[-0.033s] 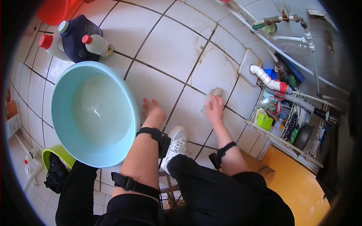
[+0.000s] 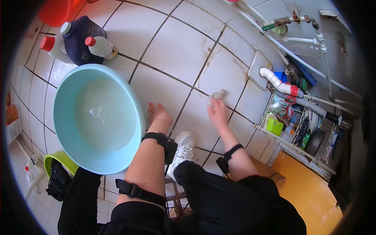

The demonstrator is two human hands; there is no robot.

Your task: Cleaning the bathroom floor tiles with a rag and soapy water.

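Observation:
A crumpled greyish rag [image 2: 218, 95] lies against the white floor tiles, under the fingers of my right hand [image 2: 217, 112]. That hand bears down on it from the near side, and part of the rag sticks out past the fingertips. My left hand [image 2: 159, 118] hangs beside the right rim of a large light-blue basin [image 2: 138, 113]. Its visible fingers are apart and nothing shows in them. Cloudy, whitish water [image 2: 103, 117] stands in the basin. Black straps circle both my forearms.
Beyond the basin stand a dark jug [image 2: 83, 41] and a red-capped white bottle [image 2: 102, 47]. A red tub [image 2: 56, 11] is at the far left, a green bucket [image 2: 49, 160] nearer. Pipes [image 2: 276, 80] and a cluttered rack [image 2: 274, 135] line the right. My white shoe [image 2: 183, 150] rests between my arms.
My right hand has slid slightly left across the tiles, and the rag has shifted with it. My left hand and the basin stay in place.

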